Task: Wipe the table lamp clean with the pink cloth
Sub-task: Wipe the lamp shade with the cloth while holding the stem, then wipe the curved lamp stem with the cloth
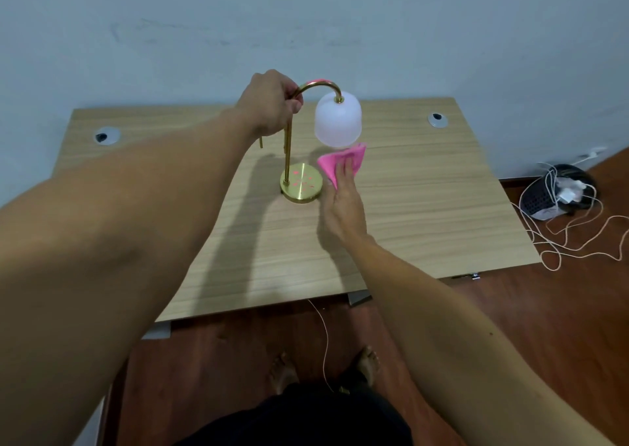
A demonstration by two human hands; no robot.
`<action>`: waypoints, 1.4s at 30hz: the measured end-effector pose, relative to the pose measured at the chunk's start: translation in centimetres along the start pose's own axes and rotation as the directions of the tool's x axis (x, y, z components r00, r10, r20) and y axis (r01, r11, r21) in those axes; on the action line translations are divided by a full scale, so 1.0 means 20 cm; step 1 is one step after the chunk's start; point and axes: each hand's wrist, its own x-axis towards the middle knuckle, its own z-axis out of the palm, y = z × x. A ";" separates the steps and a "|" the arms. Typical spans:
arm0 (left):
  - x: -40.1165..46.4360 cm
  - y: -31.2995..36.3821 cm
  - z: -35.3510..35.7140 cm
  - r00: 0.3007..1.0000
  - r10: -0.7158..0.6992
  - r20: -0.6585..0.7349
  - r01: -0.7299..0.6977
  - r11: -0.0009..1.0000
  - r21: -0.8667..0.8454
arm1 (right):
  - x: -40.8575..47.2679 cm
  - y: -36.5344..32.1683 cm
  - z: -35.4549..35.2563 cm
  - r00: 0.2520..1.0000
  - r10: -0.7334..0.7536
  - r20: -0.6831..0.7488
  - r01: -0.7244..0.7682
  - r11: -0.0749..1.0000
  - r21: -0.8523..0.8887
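A table lamp stands near the middle of the wooden table [425, 207]. It has a round brass base [301, 187], a thin brass stem that curves over at the top, and a white frosted shade [337, 120] hanging from the curve. My left hand [272, 102] grips the stem at the top of its curve. My right hand [342, 204] holds the pink cloth [340, 163] just below the shade's rim and right of the base. Whether the cloth touches the shade is unclear.
Two round cable grommets [106, 136] [437, 120] sit in the table's back corners. A dark object with white chargers [558, 190] and tangled white cords lies on the brown floor at right. Another cord hangs from the table's front edge. A pale blue wall stands behind.
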 end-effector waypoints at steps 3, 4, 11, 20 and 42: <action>-0.01 0.01 -0.01 1.000 -0.023 0.004 0.023 1.000 -0.007 | 0.04 -0.01 -0.05 0.879 0.474 0.051 -0.465 0.828 0.314; -0.01 0.01 -0.01 0.999 -0.033 0.003 0.033 0.999 -0.010 | 0.08 -0.01 -0.08 0.834 0.547 0.074 -0.529 0.752 0.393; -0.03 -0.03 -0.06 0.995 -0.101 -0.015 0.098 0.988 -0.117 | 0.28 -0.16 -0.39 0.815 0.579 0.023 -0.478 0.648 0.593; -0.21 -0.30 -0.03 0.941 -0.337 -0.028 0.313 0.900 -0.303 | 0.40 -0.52 -0.58 0.925 0.290 -0.245 -0.083 0.785 0.614; -0.21 -0.39 0.17 0.942 -0.312 -0.123 0.246 0.892 -0.379 | 0.35 -0.68 -0.29 0.972 -0.195 -0.128 0.206 0.975 0.078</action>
